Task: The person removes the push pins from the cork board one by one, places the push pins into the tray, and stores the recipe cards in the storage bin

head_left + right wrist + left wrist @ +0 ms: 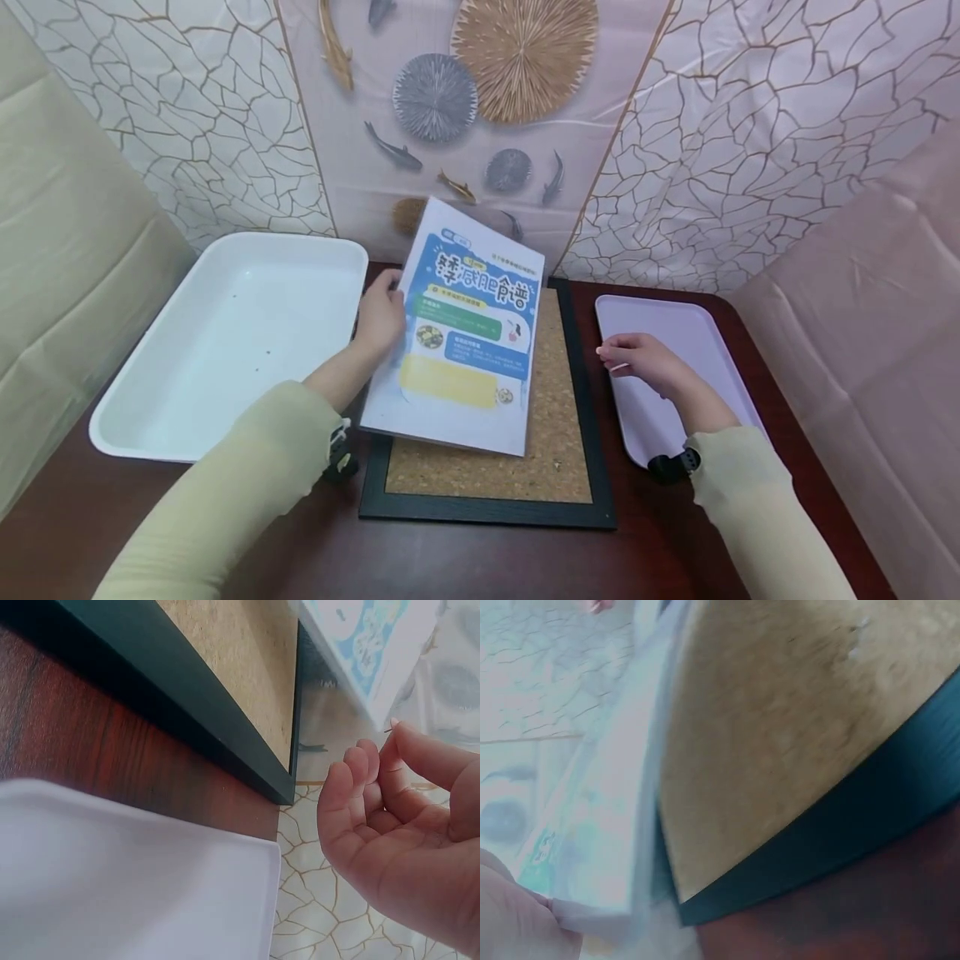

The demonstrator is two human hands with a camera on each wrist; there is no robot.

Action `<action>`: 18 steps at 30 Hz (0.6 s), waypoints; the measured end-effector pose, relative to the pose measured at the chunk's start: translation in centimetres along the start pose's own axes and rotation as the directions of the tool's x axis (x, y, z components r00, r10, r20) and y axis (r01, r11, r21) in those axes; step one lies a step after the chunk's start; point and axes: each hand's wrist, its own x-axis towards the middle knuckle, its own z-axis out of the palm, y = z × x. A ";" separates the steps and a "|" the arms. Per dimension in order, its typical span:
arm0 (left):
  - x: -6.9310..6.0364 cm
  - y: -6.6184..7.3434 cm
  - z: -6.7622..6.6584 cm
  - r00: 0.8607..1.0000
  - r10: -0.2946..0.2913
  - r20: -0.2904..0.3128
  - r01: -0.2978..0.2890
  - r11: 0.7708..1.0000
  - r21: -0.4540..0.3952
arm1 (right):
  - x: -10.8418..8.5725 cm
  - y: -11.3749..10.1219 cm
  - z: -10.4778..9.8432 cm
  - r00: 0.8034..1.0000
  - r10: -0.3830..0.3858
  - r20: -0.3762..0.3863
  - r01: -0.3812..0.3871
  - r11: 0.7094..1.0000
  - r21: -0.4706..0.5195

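Observation:
My left hand (381, 315) grips a printed poster (465, 333) by its left edge. The poster has a blue heading with Chinese characters, green and yellow blocks, and small food pictures. It is held tilted over a cork board (558, 392) with a black frame, hiding much of the cork. In the left wrist view, part of the left hand (517, 919) shows at the poster's edge (604, 825). My right hand (648, 362) is above the lilac tray (693, 333). Its thumb and index finger pinch a tiny, thin pin (388, 730); its head is hidden.
A large white tray (232, 250) stands on the left of the dark red-brown table (315, 550). A small shiny spot (557, 465) shows on the lower cork. A patterned cloth (540, 167) hangs behind, with pale cloth walls at both sides.

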 end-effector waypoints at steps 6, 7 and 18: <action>0.2 1.0 -4.6 0.998 0.042 -0.049 -0.044 0.998 -0.035 | -0.7 0.1 -0.7 0.999 0.031 -0.014 -0.031 0.999 -0.035; 0.2 1.0 -5.5 0.997 0.039 -0.059 -0.041 0.999 -0.028 | -0.8 0.2 -0.8 0.999 0.033 -0.017 -0.034 0.999 -0.035; -0.1 -0.4 -15.6 0.985 0.046 -0.167 -0.029 0.994 0.104 | -1.9 0.6 -1.6 1.000 -0.002 -0.011 0.002 1.000 0.004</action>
